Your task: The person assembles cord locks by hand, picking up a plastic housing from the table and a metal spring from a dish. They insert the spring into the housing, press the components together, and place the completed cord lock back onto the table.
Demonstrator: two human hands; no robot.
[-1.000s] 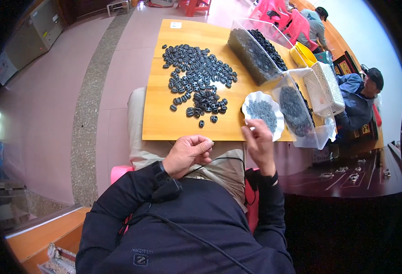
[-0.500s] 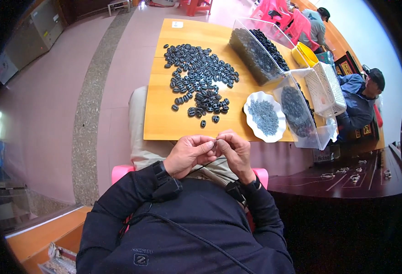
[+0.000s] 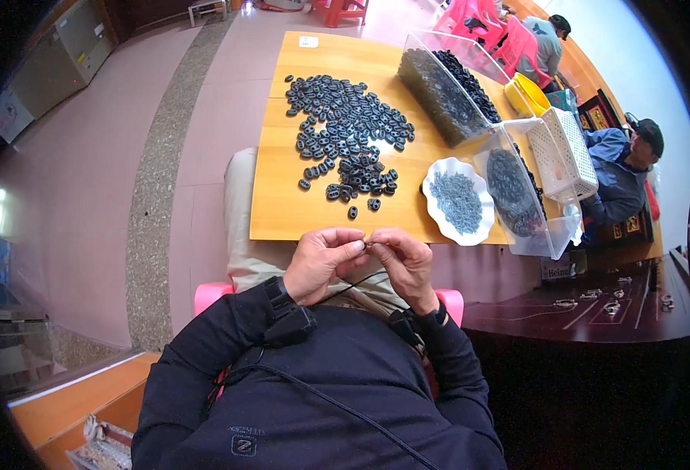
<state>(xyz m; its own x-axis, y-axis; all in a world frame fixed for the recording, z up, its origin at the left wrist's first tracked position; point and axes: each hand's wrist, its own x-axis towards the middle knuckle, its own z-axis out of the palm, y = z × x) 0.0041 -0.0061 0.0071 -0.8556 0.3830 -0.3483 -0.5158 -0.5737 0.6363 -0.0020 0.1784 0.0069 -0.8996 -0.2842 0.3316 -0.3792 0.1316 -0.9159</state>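
My left hand (image 3: 321,265) and my right hand (image 3: 404,265) meet just off the near edge of the wooden table (image 3: 274,211). The fingers of both are pinched together around something tiny, too small to name. Ahead of them many small black two-holed cord locks (image 3: 341,113) lie spread and heaped on the tabletop. Two single ones, a cord lock (image 3: 353,212) and another beside it, lie nearest my hands. To the right of my hands stands a white scalloped dish (image 3: 437,205) holding a heap of small grey springs or similar bits (image 3: 456,202).
Clear plastic bins (image 3: 431,98) with black pieces line the table's right side. Beyond them are a white perforated basket (image 3: 568,153) and a yellow bowl (image 3: 527,94). A person in a blue jacket (image 3: 615,172) sits at right. A dark table (image 3: 564,313) holds small metal parts.
My fingertips have shifted slightly while staying pinched together. The whole view has moved a little, and the things on the table appear unchanged.
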